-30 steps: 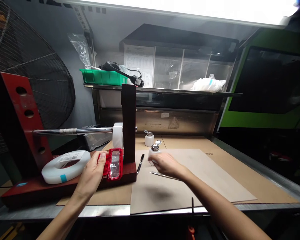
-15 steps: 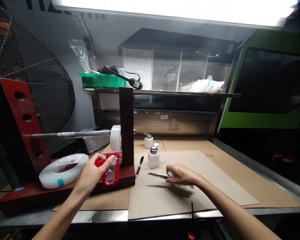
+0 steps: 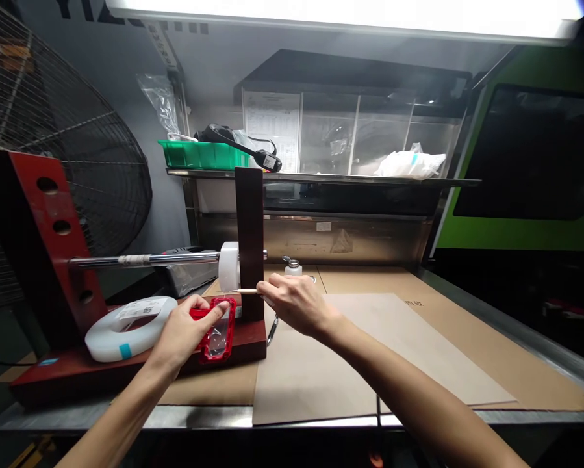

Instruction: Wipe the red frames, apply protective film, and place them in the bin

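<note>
My left hand (image 3: 187,328) grips a red-framed clear plastic part (image 3: 217,328) that rests on the base of a red wooden stand (image 3: 52,221). Pinched in my right hand (image 3: 294,303) is a pair of thin metal tweezers (image 3: 243,291), pointing left just above the red part and in front of the stand's dark upright post (image 3: 249,240). A small white tape roll (image 3: 228,265) sits on the stand's steel rod (image 3: 140,260), right beside the tweezers' tip.
A large white tape reel (image 3: 128,318) lies on the stand's base. A white dispenser bottle (image 3: 292,266) and a black pen (image 3: 273,328) sit behind my right hand on brown cardboard sheets (image 3: 393,351). A fan (image 3: 52,143) stands left; a shelf with a green bin (image 3: 201,154) is behind.
My right hand picked the tweezers up off the cardboard and carried them left and up, over the red part. My left hand stayed on the red part.
</note>
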{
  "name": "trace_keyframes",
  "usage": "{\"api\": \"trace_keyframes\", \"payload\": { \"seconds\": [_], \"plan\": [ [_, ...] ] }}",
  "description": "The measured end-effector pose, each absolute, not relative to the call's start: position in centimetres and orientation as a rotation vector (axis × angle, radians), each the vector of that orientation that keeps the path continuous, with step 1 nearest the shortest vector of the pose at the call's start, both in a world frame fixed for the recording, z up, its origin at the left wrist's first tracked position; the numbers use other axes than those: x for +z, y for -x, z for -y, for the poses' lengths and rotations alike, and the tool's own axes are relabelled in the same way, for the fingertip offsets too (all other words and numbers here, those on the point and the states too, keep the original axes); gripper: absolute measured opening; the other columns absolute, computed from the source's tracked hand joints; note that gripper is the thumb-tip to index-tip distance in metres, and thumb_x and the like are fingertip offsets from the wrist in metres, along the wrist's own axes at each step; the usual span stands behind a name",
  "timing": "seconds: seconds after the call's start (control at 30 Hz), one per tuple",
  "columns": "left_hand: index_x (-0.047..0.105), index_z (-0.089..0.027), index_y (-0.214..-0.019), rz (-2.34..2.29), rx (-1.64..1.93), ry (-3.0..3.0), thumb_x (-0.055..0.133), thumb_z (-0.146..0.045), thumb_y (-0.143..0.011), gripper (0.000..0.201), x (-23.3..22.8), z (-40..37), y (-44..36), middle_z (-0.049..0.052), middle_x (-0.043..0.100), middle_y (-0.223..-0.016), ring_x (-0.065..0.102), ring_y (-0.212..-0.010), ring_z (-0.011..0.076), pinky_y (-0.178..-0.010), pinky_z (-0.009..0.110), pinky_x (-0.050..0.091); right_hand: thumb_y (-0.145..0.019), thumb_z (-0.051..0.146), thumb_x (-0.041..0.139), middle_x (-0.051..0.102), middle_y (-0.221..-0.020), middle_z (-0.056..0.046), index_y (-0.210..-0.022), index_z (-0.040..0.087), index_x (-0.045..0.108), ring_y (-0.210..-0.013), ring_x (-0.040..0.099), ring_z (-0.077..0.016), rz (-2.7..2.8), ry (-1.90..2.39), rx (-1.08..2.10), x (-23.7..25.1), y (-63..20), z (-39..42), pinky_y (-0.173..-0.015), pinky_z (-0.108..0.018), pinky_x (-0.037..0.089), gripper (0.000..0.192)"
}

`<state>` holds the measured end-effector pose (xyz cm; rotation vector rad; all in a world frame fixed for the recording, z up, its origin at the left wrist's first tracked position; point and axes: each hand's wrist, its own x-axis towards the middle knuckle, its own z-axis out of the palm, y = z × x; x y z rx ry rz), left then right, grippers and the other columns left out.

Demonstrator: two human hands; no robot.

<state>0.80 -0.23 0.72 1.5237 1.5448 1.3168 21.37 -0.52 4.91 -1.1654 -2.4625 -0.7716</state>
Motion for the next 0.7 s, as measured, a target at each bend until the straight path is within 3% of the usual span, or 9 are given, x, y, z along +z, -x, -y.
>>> {"api": "trace_keyframes", "payload": {
  "seconds": [0.2, 0.43, 0.7],
  "plan": [
    [0.039, -0.022, -0.062, -1.555, 1.297, -1.534, 0.066, -0.062, -0.058, 0.048, 0.7, 0.2, -0.6, -0.004, 0.05, -0.052, 0.046, -0.048, 0.0128, -0.042, 0.021, 0.035, -0.091, 0.007, 0.033, 0.06, -0.087, -0.006, -0.092, 0.016, 0.056, -0.067, 0.059, -0.0155, 2.555, 1.149, -0.878, 5.0, -20.7, 0.4, -0.044, -0.028, 0.023, 0.025],
    [0.041, -0.021, -0.061, -1.581, 1.278, -1.537, 0.065, -0.062, -0.058, 0.048, 0.5, 0.0, -0.5, -0.004, 0.05, -0.051, 0.044, -0.049, 0.012, -0.043, 0.02, 0.034, -0.088, 0.003, 0.031, 0.059, -0.085, -0.009, -0.095, 0.013, 0.055, -0.071, 0.062, -0.0195, 2.62, 1.151, -0.908, 5.4, -19.6, 1.0, -0.045, -0.028, 0.033, 0.027],
    [0.04, -0.021, -0.06, -1.547, 1.252, -1.41, 0.071, -0.06, -0.054, 0.05, 0.2, 0.8, -0.2, -0.006, 0.048, -0.044, 0.041, -0.044, 0.0107, -0.041, 0.019, 0.031, -0.087, 0.001, 0.033, 0.06, -0.093, -0.015, -0.099, 0.011, 0.057, -0.078, 0.061, -0.0213, 2.636, 1.314, -0.618, 3.8, -22.0, 0.8, -0.056, -0.028, 0.038, 0.028]
  ]
}}
